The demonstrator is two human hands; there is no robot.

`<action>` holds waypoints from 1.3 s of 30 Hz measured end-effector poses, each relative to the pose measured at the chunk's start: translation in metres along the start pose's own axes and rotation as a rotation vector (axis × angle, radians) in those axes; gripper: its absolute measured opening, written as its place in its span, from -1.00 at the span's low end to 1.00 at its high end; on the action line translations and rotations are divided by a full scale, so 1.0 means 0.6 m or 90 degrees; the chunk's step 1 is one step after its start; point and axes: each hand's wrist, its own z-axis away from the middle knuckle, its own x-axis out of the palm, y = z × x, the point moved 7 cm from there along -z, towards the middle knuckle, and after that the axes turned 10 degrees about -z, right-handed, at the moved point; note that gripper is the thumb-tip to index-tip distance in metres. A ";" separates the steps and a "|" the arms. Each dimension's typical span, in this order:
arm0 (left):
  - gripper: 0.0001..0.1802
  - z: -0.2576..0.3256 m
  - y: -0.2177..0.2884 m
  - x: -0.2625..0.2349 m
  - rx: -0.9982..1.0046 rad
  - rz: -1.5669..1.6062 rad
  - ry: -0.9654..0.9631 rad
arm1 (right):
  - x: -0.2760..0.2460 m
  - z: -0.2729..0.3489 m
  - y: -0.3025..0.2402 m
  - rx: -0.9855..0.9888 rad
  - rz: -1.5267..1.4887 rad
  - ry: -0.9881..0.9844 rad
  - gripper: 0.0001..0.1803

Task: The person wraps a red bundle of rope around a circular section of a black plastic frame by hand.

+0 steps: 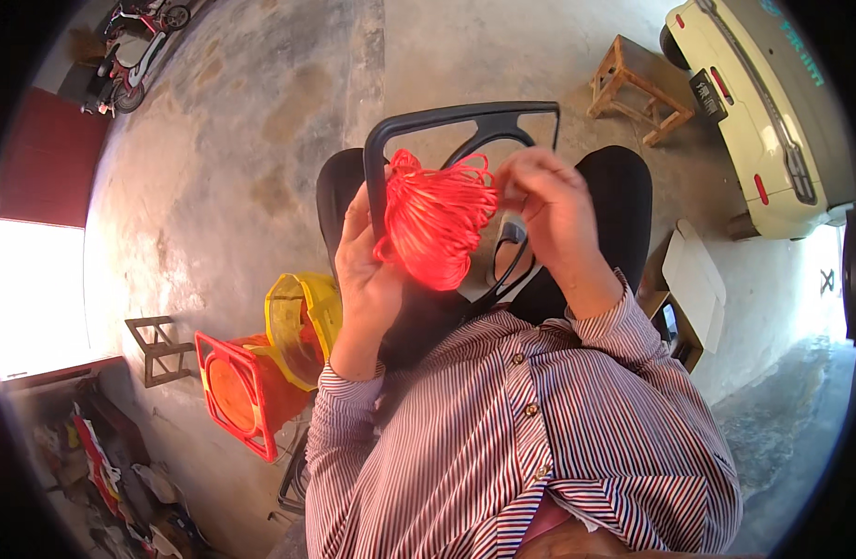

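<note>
A thick bundle of shiny red cord (435,228) lies in front of me, its loops gathered at the upper left and fanned out toward the right. My left hand (367,284) is closed on it from the left, against the side bar of a black frame (491,119) with a curved inner piece. This frame rests upright over my lap, between my knees. At the right end of the loops is my right hand (551,205), with its fingers bent and pressed together. Whether a strand is pinched there is hidden.
A red plastic stool (265,396) and a yellow plastic piece (297,284) lie at my left, near a small wooden frame (157,350). A wooden stool (628,79) and a pale car (768,121) stand at the far right. An open box (693,279) sits nearer.
</note>
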 end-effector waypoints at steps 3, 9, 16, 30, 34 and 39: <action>-0.56 0.002 0.017 0.021 0.015 0.090 -0.057 | -0.016 0.001 0.086 0.214 -0.014 0.124 -0.83; -0.61 0.004 0.044 0.037 0.130 -0.298 -0.102 | 0.056 -0.035 0.098 0.289 -0.298 -0.035 -0.76; -0.84 0.009 0.020 -0.010 0.055 -0.284 0.004 | -0.121 -0.003 0.068 0.153 -0.060 0.127 -0.63; -0.74 0.010 -0.032 -0.054 -0.282 0.054 0.008 | 0.019 0.095 -0.113 0.064 -0.171 -0.157 -0.44; -0.71 0.013 -0.009 -0.067 -0.290 0.039 -0.008 | 0.004 0.119 -0.007 0.107 0.159 -0.007 -0.56; -0.37 0.031 0.016 -0.069 -0.209 -0.004 -0.021 | 0.102 0.115 0.097 0.084 0.534 -0.475 -0.74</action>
